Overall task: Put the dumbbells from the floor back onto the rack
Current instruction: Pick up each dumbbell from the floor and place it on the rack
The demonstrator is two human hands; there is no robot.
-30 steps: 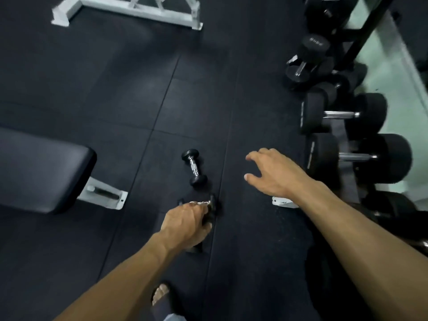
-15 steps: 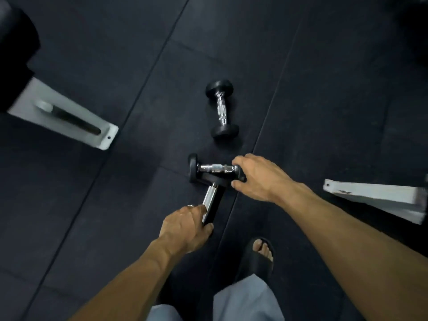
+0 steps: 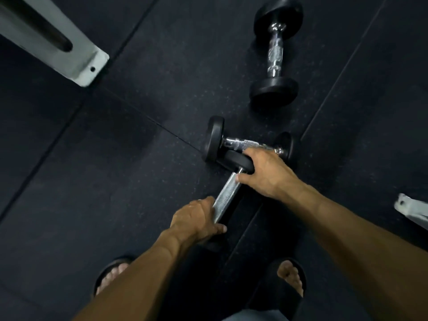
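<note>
Three black dumbbells with chrome handles lie on the dark rubber floor. My left hand (image 3: 196, 221) is closed round the lower end of the nearest dumbbell (image 3: 225, 198), whose far head (image 3: 238, 162) rests against the middle dumbbell (image 3: 215, 137). My right hand (image 3: 266, 172) grips the middle dumbbell's handle, fingers curled over it and thumb beside the nearest one's bar. The third dumbbell (image 3: 275, 54) lies untouched farther away at the upper right. The rack's shelves are out of view.
A white metal bench foot (image 3: 81, 66) juts in from the upper left. Another white metal foot (image 3: 412, 209) shows at the right edge. My feet in black sandals (image 3: 111, 274) (image 3: 289, 276) stand just behind the dumbbells.
The view has dropped closer to the floor. My right hand slid from the middle dumbbell's right end onto its handle and closed. My left hand keeps its hold on the nearest one.
</note>
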